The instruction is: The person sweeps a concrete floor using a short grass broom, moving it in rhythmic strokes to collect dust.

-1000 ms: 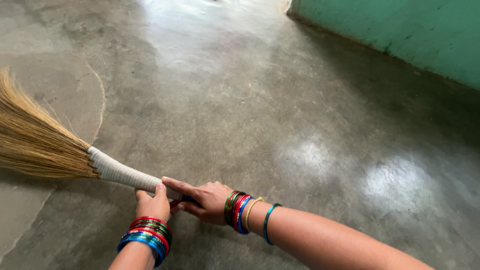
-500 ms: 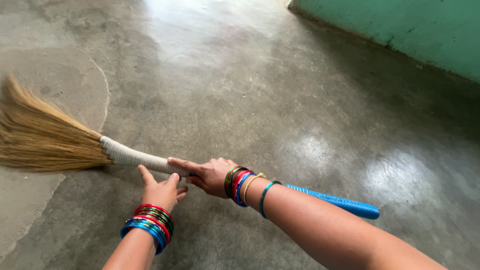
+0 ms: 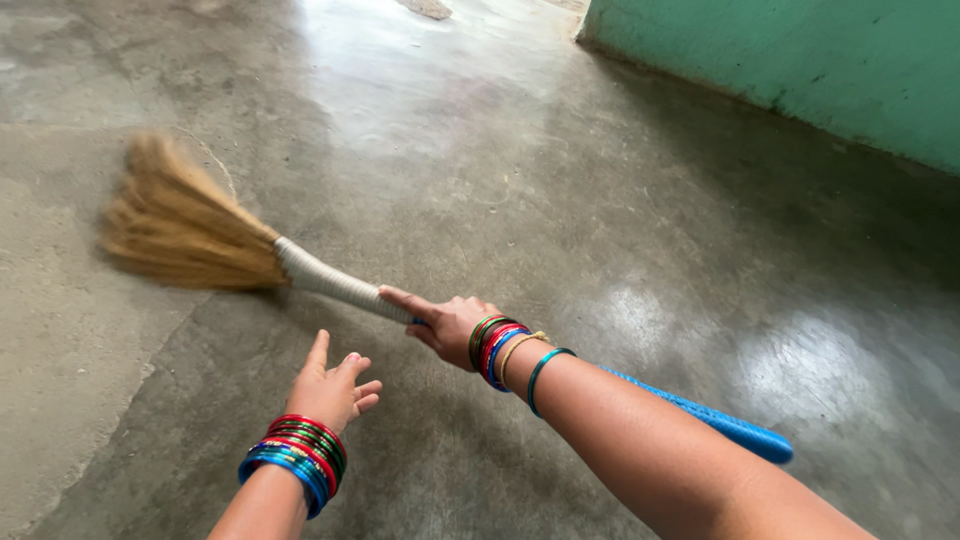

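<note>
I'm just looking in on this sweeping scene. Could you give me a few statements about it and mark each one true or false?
1. The right hand grips the broom. True.
2. The left hand also holds the broom. False: it is open and apart from the handle, fingers spread.
3. The broom's bristles point toward the green wall. False: they point the other way, to the left of the view.
4. Both wrists wear coloured bangles. True.
5. The far end of the broom handle is blue. True.

Bright daylight; glare on floor [image 3: 640, 310]; broom [image 3: 190, 225] seemingly motion-blurred.
</note>
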